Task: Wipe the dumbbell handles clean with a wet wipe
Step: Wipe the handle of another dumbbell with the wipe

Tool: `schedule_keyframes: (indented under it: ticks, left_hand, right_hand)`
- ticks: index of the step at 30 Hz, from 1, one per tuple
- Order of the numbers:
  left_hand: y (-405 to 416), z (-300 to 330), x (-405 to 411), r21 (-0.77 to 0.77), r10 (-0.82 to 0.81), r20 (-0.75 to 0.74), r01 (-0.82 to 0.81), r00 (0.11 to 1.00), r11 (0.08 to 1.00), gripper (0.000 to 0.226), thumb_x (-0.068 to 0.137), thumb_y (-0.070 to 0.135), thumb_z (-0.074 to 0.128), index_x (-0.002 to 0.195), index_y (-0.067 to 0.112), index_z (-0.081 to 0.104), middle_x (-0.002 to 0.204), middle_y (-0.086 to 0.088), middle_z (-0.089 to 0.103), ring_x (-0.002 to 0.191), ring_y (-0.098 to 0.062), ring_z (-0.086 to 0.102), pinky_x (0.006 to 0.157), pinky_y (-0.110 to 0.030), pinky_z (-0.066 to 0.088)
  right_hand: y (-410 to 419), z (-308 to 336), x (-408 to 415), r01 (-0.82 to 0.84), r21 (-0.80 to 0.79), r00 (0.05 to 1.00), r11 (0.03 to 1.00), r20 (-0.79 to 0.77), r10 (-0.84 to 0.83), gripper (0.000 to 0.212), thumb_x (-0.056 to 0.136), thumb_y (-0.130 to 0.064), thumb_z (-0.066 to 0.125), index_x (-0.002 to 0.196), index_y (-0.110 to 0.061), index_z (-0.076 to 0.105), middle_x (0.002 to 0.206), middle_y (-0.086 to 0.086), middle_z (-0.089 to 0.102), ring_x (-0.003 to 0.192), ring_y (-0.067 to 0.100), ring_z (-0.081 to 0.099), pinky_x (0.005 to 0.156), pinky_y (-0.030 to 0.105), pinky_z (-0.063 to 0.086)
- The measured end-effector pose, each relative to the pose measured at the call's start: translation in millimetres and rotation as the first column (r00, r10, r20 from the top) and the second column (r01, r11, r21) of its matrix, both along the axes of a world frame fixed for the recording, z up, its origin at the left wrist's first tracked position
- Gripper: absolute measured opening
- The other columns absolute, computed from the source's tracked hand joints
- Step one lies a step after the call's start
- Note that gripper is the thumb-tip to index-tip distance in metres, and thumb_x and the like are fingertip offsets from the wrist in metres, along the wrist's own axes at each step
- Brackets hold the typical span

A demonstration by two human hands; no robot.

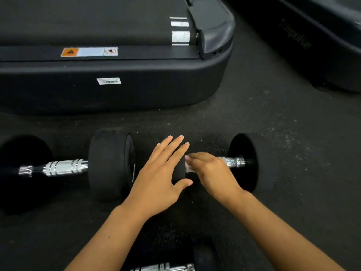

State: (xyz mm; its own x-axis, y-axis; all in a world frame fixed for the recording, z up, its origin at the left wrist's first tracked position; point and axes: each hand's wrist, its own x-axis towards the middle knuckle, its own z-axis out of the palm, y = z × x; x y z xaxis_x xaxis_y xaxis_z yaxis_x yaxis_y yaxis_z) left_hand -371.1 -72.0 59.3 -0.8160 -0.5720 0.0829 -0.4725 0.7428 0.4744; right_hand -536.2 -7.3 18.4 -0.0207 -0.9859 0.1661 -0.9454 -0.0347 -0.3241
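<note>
Two black dumbbells lie end to end on the dark floor. The right dumbbell [252, 163] has a chrome handle [232, 162]; my right hand [211, 169] is wrapped over that handle's left part, shut on a white wet wipe [188, 168] that peeks out under the fingers. My left hand [162, 173] rests flat, fingers spread, on this dumbbell's left weight head, which it mostly hides. The left dumbbell [109, 163] shows its bare chrome handle [64, 167]. A third dumbbell's handle [166, 267] shows at the bottom edge.
The rear end of a black treadmill [117, 75] sits just behind the dumbbells, with a warning sticker and barcode label. A second machine's base [316, 42] fills the upper right. Dark rubber flooring [273, 118] lies between them.
</note>
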Motion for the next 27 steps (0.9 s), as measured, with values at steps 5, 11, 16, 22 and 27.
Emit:
schedule_keyframes:
  ticks: [5, 11, 16, 22, 27]
  left_hand:
    - [1.1, -1.1, -0.4, -0.009, -0.005, -0.020, 0.005, 1.000, 1.000, 0.080, 0.083, 0.048, 0.060, 0.146, 0.036, 0.012, 0.151, 0.027, -0.005, 0.133, 0.010, -0.020, 0.093, -0.001, -0.022]
    - [-3.2, -6.5, -1.4, -0.009, -0.007, -0.031, 0.007, 1.000, 1.000, 0.081, 0.081, 0.048, 0.062, 0.146, 0.034, 0.016, 0.153, 0.022, 0.002, 0.138, 0.004, -0.012, 0.109, -0.015, -0.011]
    - [-1.2, -9.3, 1.1, -0.013, -0.005, -0.044, 0.005, 0.999, 1.000, 0.081, 0.080, 0.048, 0.062, 0.145, 0.034, 0.017, 0.153, 0.022, 0.003, 0.139, 0.003, -0.009, 0.111, -0.024, -0.002]
    - [-0.4, -10.8, 0.0, -0.025, 0.004, -0.071, -0.006, 0.997, 1.000, 0.081, 0.079, 0.044, 0.065, 0.144, 0.034, 0.018, 0.153, 0.022, 0.006, 0.140, 0.001, -0.006, 0.112, -0.028, 0.002]
    - [-1.1, -10.4, 0.4, -0.022, -0.005, -0.079, 0.003, 0.997, 1.000, 0.080, 0.079, 0.047, 0.062, 0.144, 0.033, 0.017, 0.153, 0.021, 0.006, 0.140, 0.000, -0.005, 0.113, -0.029, 0.003]
  right_hand:
    - [5.2, -10.8, 7.1, 0.066, -0.110, 0.996, 0.992, 0.071, -0.058, 0.027, 0.078, -0.002, 0.066, 0.105, -0.001, 0.066, 0.115, 0.017, 0.062, 0.106, 0.033, 0.059, 0.088, 0.045, 0.052]
    - [12.0, -20.1, 0.8, 0.098, -0.209, 0.995, 0.973, -0.003, -0.100, 0.031, 0.082, -0.008, 0.054, 0.111, -0.004, 0.066, 0.115, 0.012, 0.066, 0.107, 0.029, 0.062, 0.098, 0.040, 0.040]
    - [22.3, -29.7, -4.4, -0.045, -0.247, 0.992, 0.968, -0.127, 0.014, 0.039, 0.087, -0.009, 0.039, 0.119, -0.003, 0.062, 0.125, 0.011, 0.060, 0.119, 0.027, 0.053, 0.103, 0.038, 0.037]
    - [13.4, -32.1, 11.7, -0.004, -0.271, 0.992, 0.963, -0.119, -0.030, 0.038, 0.086, -0.012, 0.041, 0.115, -0.001, 0.063, 0.121, 0.014, 0.062, 0.115, 0.029, 0.056, 0.103, 0.041, 0.036]
    - [14.2, -25.1, -1.5, 0.077, -0.305, 0.994, 0.949, -0.052, -0.097, 0.035, 0.082, -0.010, 0.047, 0.109, -0.003, 0.067, 0.112, 0.012, 0.067, 0.106, 0.026, 0.063, 0.095, 0.041, 0.046]
